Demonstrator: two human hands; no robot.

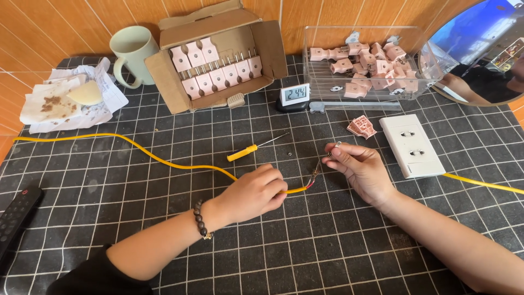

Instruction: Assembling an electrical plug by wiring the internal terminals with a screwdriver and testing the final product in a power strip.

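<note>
Brown carton [215,63], white clock screen [295,94] behind

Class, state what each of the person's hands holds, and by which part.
Left hand grips the yellow cable near its stripped end; right hand pinches the bare wire strands at their tip.

Head view: the scene is seen from a single camera worn on the person's head, directed forward and steeply downward onto a black gridded mat [338,257] from close range, so that both forearms are seen entering from the lower edge and the left hand [254,192] and right hand [357,169] are held near the centre of the field. The far edge of the field is bounded by an orange tiled wall [65,27]; only one view is provided, so nothing is shared with a second.
</note>
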